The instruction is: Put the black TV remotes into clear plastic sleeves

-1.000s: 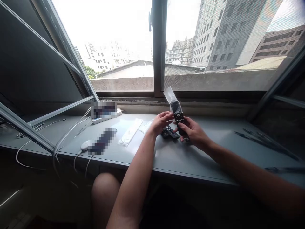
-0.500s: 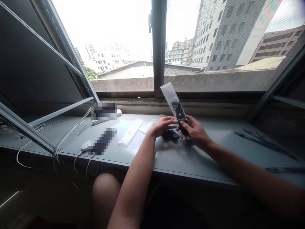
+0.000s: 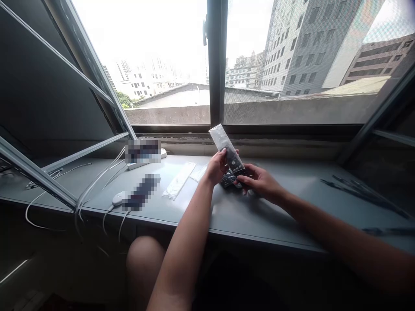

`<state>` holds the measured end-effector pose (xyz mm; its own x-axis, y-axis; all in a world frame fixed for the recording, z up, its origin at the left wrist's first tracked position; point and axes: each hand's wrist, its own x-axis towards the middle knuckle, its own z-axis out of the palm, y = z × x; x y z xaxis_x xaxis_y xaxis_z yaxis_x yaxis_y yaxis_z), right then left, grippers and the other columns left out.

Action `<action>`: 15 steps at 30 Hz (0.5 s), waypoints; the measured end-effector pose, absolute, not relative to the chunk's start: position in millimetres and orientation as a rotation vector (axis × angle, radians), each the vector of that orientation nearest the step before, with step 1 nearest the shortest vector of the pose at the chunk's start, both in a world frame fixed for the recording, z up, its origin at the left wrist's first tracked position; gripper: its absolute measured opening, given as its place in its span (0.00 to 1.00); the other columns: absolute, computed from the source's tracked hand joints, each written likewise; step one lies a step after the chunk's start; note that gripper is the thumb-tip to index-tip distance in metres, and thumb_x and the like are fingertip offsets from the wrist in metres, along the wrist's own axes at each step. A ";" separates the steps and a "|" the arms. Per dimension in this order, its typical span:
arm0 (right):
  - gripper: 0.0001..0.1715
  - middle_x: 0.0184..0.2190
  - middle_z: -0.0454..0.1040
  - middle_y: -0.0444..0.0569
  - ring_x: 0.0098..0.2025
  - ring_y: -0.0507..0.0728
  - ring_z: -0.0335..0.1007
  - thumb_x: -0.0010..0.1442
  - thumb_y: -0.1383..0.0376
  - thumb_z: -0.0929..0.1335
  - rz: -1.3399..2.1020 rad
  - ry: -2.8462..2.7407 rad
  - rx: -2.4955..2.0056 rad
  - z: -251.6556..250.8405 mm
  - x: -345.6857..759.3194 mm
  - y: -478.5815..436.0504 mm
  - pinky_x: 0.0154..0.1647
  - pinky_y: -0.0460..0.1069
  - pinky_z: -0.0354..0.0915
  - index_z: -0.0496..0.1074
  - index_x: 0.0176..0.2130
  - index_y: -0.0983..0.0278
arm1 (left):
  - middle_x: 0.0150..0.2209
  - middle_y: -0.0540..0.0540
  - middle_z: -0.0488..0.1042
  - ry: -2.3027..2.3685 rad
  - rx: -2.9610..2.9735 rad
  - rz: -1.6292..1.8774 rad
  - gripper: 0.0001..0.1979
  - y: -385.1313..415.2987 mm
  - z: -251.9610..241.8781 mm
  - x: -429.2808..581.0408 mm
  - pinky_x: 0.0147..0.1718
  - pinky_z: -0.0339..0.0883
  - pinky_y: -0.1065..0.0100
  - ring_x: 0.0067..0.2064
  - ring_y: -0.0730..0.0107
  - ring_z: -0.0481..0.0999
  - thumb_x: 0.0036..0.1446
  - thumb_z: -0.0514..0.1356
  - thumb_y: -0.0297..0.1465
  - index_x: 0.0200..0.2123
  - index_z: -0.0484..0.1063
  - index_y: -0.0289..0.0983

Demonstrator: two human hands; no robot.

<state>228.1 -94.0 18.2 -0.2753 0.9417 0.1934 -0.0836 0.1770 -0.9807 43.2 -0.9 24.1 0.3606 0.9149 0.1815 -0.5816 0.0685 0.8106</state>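
My two hands are close together over the middle of the grey tabletop (image 3: pixel 259 229), both gripping one black remote control (image 3: pixel 239 172) and its clear plastic sleeve (image 3: pixel 217 135). My left hand (image 3: pixel 217 167) pinches the sleeve around the remote's far part, thumb on the front and fingers behind. My right hand (image 3: pixel 259 181) is closed on the near end, which sticks out of the sleeve, thumb laid across the front. The remote slants, far end to the left, with its upper buttons showing through the film; the sleeve's loose end runs on past it toward the window (image 3: pixel 216 65).

Just below my hands, more black remotes (image 3: pixel 226 179) lie on the tabletop, partly hidden, so I cannot tell how many. To the left of them is a flat plastic bag (image 3: pixel 198 172), half behind my left arm, and farther left a long flat bag (image 3: pixel 179 180).

Farther left again, a white disc (image 3: pixel 118 199) with a cable sits beside a blurred-out dark object (image 3: pixel 142 192). Beyond that, a white power strip (image 3: pixel 163 153) stands near the far edge. Some dark strands (image 3: pixel 363 196) lie on the right.
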 end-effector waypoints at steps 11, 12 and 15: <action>0.56 0.53 0.86 0.57 0.56 0.69 0.85 0.56 0.61 0.85 1.391 -1.548 -0.772 19.6 226.8 -96.7 0.51 0.62 0.84 0.65 0.76 0.58 | 0.46 0.35 0.85 0.425 0.798 1.160 0.20 1.8 22.0 44.0 0.52 0.78 0.59 0.48 0.56 0.85 0.73 0.62 0.43 0.51 0.82 0.31; 0.55 0.51 0.86 0.56 0.53 0.69 0.86 0.56 0.61 0.85 1.378 -1.537 -0.789 19.0 227.3 -95.8 0.50 0.62 0.84 0.67 0.74 0.59 | 0.47 0.35 0.85 0.429 0.812 1.146 0.20 1.4 21.1 44.1 0.52 0.78 0.59 0.48 0.56 0.85 0.73 0.63 0.43 0.51 0.82 0.32; 0.50 0.49 0.87 0.57 0.49 0.68 0.87 0.53 0.61 0.86 1.341 -1.491 -0.830 17.5 229.3 -92.8 0.45 0.59 0.85 0.72 0.69 0.61 | 0.48 0.35 0.85 0.416 0.872 1.099 0.19 -0.6 18.5 44.9 0.54 0.77 0.58 0.49 0.55 0.86 0.71 0.65 0.43 0.52 0.82 0.32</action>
